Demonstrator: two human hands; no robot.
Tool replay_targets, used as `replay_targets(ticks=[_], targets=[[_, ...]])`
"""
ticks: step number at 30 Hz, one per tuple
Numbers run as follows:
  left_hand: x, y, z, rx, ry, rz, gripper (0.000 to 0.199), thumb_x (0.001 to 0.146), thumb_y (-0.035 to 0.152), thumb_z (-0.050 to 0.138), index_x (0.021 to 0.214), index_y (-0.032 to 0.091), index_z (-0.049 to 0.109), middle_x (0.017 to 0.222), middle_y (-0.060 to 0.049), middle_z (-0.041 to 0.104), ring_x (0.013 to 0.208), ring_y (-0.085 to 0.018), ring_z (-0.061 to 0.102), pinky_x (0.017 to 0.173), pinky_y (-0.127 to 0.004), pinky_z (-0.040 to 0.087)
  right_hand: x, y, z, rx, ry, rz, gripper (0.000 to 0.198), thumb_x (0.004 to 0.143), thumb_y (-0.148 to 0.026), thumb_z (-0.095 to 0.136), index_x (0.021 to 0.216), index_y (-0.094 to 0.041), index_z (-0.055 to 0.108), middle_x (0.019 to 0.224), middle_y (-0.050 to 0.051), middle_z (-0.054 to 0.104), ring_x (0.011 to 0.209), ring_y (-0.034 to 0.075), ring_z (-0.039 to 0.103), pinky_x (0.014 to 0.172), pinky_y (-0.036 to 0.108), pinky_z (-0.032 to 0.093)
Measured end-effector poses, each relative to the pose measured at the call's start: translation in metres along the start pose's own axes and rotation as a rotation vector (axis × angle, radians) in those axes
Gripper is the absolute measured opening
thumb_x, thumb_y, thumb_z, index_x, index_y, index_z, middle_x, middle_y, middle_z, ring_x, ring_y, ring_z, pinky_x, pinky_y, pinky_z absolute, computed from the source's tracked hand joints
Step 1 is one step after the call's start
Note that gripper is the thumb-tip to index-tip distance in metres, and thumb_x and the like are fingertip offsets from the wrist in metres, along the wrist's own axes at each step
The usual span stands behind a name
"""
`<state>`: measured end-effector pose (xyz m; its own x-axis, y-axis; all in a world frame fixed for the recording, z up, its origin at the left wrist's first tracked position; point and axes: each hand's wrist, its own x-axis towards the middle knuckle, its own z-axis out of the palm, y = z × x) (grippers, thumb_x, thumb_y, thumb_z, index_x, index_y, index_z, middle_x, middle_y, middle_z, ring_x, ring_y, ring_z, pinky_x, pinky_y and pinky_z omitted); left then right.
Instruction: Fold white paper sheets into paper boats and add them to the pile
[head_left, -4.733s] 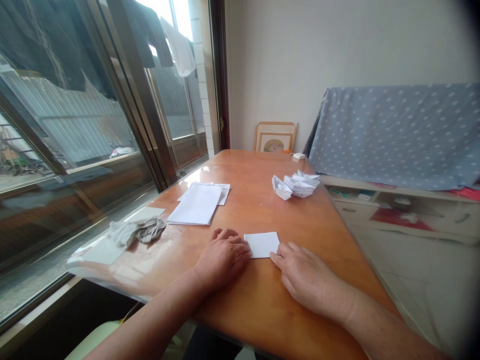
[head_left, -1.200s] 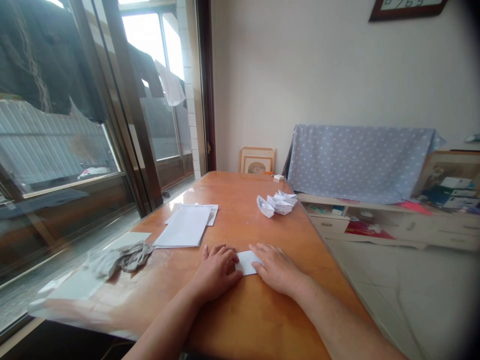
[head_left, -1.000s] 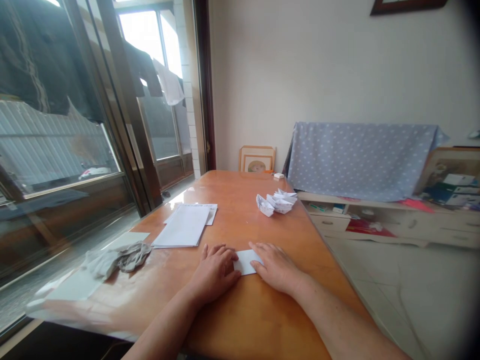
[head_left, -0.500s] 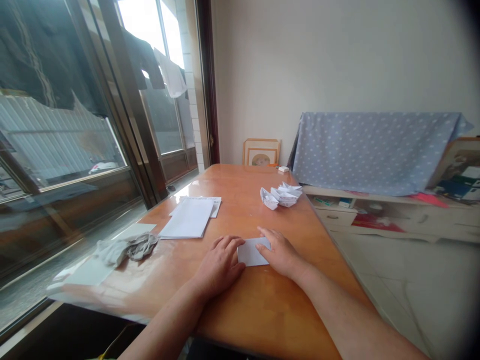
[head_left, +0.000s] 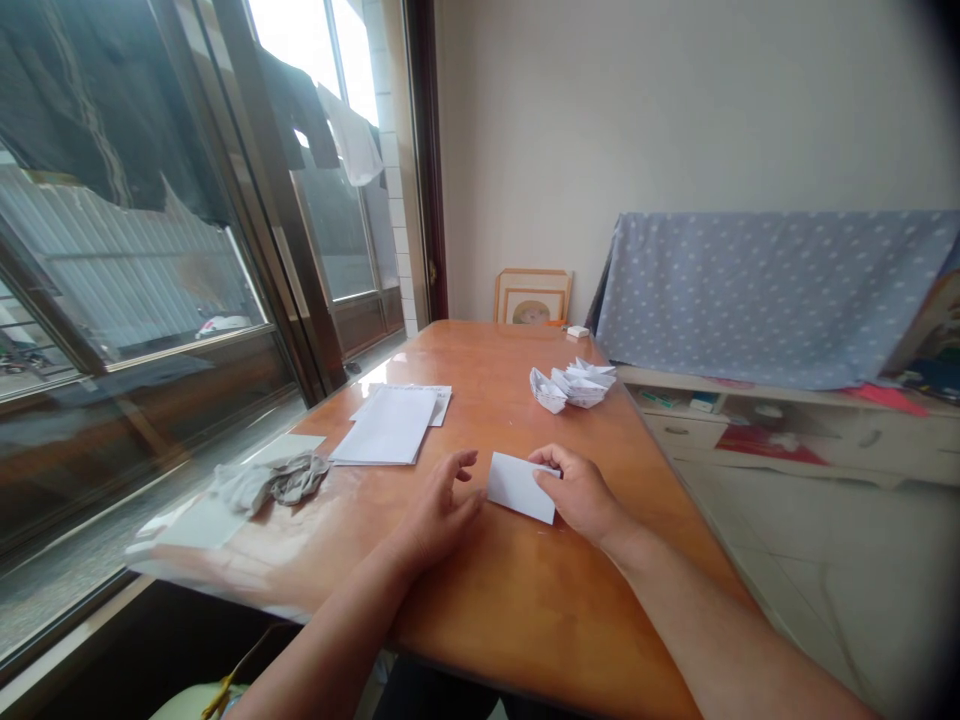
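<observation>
A small folded sheet of white paper is tilted over the wooden table. My right hand pinches its right end between thumb and fingers. Just left of the paper, my left hand has its fingers apart and curved, holding nothing. Farther up on the right lie several folded white paper boats, bunched together. A stack of white paper sheets rests on the left part of the table.
A crumpled grey cloth lies at the table's left edge. At the far end is a small white box. A low cabinet stands right of the table, under a dotted blue cloth. Glass sliding doors run along the left.
My left hand has let go of the paper's left side and opened. In my right hand the paper has turned, its right end swinging nearer to me. The view has shifted slightly.
</observation>
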<state>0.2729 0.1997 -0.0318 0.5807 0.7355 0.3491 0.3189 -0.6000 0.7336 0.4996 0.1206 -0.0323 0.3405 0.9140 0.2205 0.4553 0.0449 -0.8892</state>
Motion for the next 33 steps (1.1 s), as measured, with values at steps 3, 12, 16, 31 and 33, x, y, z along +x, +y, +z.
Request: replay_targets(ticks=[3,12,16,31,33], targets=[[0.003,-0.001,-0.001,-0.104,0.001,-0.043,0.044,0.091,0.037,0.058,0.132,0.022,0.05,0.133,-0.013,0.057,0.093,-0.019,0.064,0.079,-0.036,0.055,-0.002,-0.005,0.001,0.106,0.022,0.014,0.021,0.079,-0.028,0.058,0.097,-0.02,0.066,0.085,0.0,0.069,0.074,0.017,0.062,0.066,0.027,0.049],[0.005,0.005,-0.001,-0.437,-0.115,-0.112,0.045,0.091,0.04,0.06,0.13,0.022,0.047,0.124,-0.01,0.06,0.076,-0.012,0.065,0.073,-0.031,0.055,-0.015,-0.025,0.006,0.166,-0.045,-0.004,0.015,0.082,-0.031,0.06,0.092,-0.02,0.065,0.083,-0.001,0.066,0.074,0.016,0.06,0.069,0.028,0.048],[0.006,0.003,-0.001,-0.446,-0.133,-0.082,0.039,0.09,0.037,0.062,0.125,0.02,0.053,0.11,-0.008,0.065,0.088,-0.017,0.066,0.08,-0.033,0.054,-0.017,-0.028,0.005,0.145,-0.062,-0.008,0.018,0.084,-0.036,0.062,0.091,-0.02,0.065,0.084,0.0,0.067,0.075,0.016,0.06,0.069,0.028,0.048],[0.006,0.024,-0.017,-0.26,-0.203,-0.134,0.016,0.084,0.018,0.052,0.085,0.019,0.068,0.087,-0.001,0.07,0.089,-0.019,0.064,0.087,-0.031,0.05,-0.007,-0.008,0.007,-0.236,0.082,-0.125,0.042,0.082,-0.039,0.064,0.12,-0.022,0.065,0.122,0.009,0.066,0.116,0.025,0.059,0.097,0.038,0.047],[0.006,0.021,-0.017,-0.244,-0.211,-0.135,0.018,0.084,0.02,0.052,0.087,0.019,0.069,0.091,-0.001,0.071,0.092,-0.02,0.064,0.09,-0.032,0.049,-0.006,-0.003,0.007,-0.244,0.046,-0.081,0.052,0.081,-0.037,0.064,0.131,-0.022,0.06,0.122,0.009,0.066,0.113,0.025,0.061,0.095,0.037,0.048]])
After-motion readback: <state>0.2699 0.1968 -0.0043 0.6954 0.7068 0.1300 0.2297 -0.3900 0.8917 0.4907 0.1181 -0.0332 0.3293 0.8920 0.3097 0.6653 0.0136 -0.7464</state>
